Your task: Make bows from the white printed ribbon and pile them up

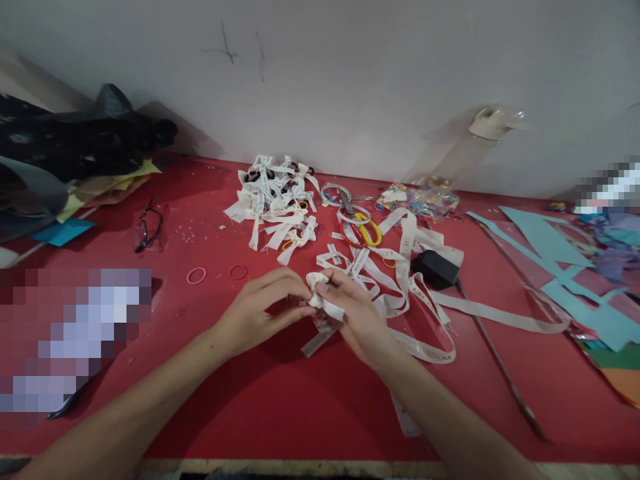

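Observation:
A small bow of white printed ribbon (pixel 317 287) is held between both hands above the red table. My left hand (pixel 260 307) pinches its left side with thumb and fingertips. Closed around its right side, my right hand (pixel 353 310) grips the folds, and a ribbon tail hangs below. Past the hands lies a pile of similar ribbon bows (pixel 277 197), some with hair ties. Loose white ribbon (pixel 407 253) trails in loops to the right. Scissors with red and yellow handles (pixel 363 230) rest behind it. Two pink elastic bands (pixel 197 275) lie left of my left hand.
Eyeglasses (pixel 149 227) and a blurred-out flat object (pixel 100 340) are at left, below a dark bundle (pixel 75 133). Right of the hands are a black object (pixel 435 269), a thin rod (pixel 505 373) and light-blue cut sheets (pixel 550 240). A white wall (pixel 320 87) stands behind.

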Demonstrator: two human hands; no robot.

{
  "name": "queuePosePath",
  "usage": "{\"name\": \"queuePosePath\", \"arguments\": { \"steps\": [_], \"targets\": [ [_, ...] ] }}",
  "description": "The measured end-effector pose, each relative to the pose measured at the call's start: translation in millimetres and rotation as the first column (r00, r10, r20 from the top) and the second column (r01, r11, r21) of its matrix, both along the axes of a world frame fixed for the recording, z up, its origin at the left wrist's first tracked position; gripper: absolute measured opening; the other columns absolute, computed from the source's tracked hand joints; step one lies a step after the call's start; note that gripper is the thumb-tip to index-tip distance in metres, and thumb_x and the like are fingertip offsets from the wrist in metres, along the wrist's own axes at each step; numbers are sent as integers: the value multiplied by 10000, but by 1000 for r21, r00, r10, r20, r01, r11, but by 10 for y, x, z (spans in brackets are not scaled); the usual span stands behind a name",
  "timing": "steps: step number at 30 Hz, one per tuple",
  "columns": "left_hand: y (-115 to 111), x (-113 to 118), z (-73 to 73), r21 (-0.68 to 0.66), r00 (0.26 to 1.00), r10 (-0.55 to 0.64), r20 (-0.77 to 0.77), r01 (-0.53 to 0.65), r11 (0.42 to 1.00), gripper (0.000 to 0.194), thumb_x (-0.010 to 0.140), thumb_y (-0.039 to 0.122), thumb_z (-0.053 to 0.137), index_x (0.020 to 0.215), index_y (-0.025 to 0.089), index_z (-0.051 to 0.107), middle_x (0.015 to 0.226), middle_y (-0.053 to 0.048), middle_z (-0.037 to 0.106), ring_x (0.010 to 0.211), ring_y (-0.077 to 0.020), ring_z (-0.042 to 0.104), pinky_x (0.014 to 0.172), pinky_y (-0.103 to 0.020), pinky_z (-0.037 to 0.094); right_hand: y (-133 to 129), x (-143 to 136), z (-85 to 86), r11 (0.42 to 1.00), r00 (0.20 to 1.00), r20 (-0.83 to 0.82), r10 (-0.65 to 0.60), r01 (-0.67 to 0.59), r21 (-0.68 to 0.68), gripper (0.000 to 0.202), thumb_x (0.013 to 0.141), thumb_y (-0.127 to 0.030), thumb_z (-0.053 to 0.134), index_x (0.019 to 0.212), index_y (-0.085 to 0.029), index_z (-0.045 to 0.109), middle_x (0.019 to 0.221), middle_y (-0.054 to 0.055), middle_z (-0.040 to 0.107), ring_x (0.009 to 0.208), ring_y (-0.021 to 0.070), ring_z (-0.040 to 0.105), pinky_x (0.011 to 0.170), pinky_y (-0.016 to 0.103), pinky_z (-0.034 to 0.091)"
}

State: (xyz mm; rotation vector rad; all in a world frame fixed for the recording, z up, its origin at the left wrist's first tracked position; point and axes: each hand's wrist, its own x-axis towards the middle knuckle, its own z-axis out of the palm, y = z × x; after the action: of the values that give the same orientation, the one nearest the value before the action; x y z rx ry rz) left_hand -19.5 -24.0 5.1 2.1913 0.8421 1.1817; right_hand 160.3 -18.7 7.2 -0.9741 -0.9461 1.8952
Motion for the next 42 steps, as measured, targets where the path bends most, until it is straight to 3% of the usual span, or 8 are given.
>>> {"name": "queuePosePath", "arguments": {
  "steps": [12,19,25,28,31,36,39,42],
  "targets": [
    [-31,-36,0,226,990,46,-131,-16,974,120,868,192,607,973,225,657,848,-23,665,714,-99,625,638,-188,479,9,0,56,976,983,-27,179,-181,-123,266,768,-383,724,785,-179,555,583,-55,532,494,71,510,461,175,356],
    [-41,-11,23,277,923,145,-357,-44,960,93,891,174,519,869,180,609,780,-22,664,667,-109,577,590,-206,414,28,52,52,963,956,111,271,-267,-50,308,865,-500,582,829,-200,527,587,-50,556,502,75,511,459,168,357],
    [-25,-27,-18,326,882,192,-431,-46,944,200,944,242,474,924,214,671,745,-8,644,646,-108,550,585,-213,380,21,24,47,981,966,174,191,-184,-52,299,832,-488,620,865,-209,516,583,-71,523,472,63,480,458,165,341],
    [-30,-25,-18,251,918,155,-365,-63,966,210,944,262,489,895,220,688,743,-9,658,639,-101,558,589,-206,391,7,-13,25,985,965,196,172,-174,-7,308,851,-503,584,843,-206,502,558,-76,495,446,62,447,441,170,310],
    [-30,-7,17,-38,983,23,-183,-31,999,169,927,243,525,883,203,683,785,-15,691,697,-101,601,657,-198,444,-11,-38,-5,984,959,257,121,-149,94,308,875,-512,546,839,-209,503,545,-79,470,450,68,426,435,176,312],
    [-30,22,63,-482,997,-5,81,44,875,172,908,311,554,862,171,642,756,-3,663,630,-91,581,599,-189,468,-54,-51,-1,962,936,352,-17,-81,261,290,924,-484,486,816,-215,492,580,-74,427,472,71,386,457,193,338],
    [-57,45,38,-412,999,10,50,12,911,169,878,328,601,884,164,645,749,-10,655,640,-99,577,614,-201,469,-63,-51,15,945,911,402,-92,-47,323,276,932,-470,477,822,-217,498,637,-55,451,525,90,409,506,216,370],
    [-92,66,-11,-137,997,54,-54,-61,989,150,845,292,653,919,162,657,722,-14,659,642,-106,587,628,-209,459,-65,-50,18,931,884,450,-125,-51,360,283,940,-457,464,795,-215,491,674,-40,461,590,107,429,561,230,383]
  ]
}}
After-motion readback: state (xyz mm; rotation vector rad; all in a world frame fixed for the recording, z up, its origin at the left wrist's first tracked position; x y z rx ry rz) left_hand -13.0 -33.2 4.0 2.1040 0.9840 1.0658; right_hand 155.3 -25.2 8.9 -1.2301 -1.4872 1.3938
